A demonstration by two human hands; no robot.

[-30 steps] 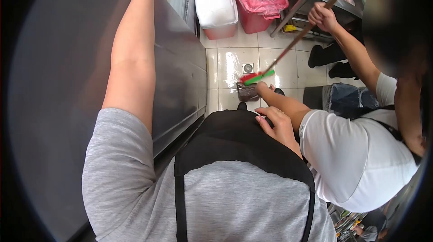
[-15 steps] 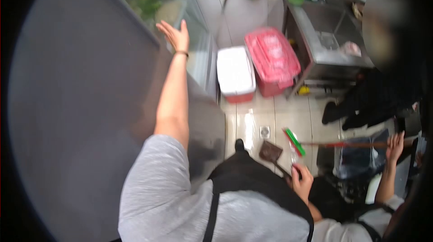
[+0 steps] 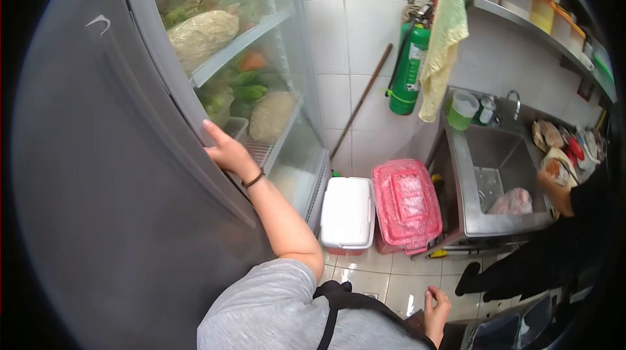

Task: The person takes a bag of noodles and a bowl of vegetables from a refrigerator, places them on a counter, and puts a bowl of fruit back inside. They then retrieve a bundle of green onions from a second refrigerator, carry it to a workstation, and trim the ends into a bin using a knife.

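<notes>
My left hand [image 3: 231, 156] is at the edge of the tall grey refrigerator door [image 3: 137, 219], its fingers curled around that edge and the thumb pointing up. Beyond the door, the shelves hold a bag of pale food [image 3: 203, 32], another pale bag [image 3: 272, 117] and leafy greens [image 3: 248, 92]. My right hand is out of view. At the bottom, close to my apron, a small hand [image 3: 437, 314] with curled fingers shows; it appears to belong to the person beside me.
A white-lidded cooler [image 3: 347, 213] and a pink-lidded bin [image 3: 409, 200] stand by the wall. Right of them is a steel sink [image 3: 473, 223], where a person in dark clothes [image 3: 554, 252] works. A green fire extinguisher [image 3: 411, 70] and a yellow cloth [image 3: 443, 43] hang above.
My left hand has gone from spread fingers to a grip on the door edge. The view has tilted up, and the neighbour's squeegee has left the picture.
</notes>
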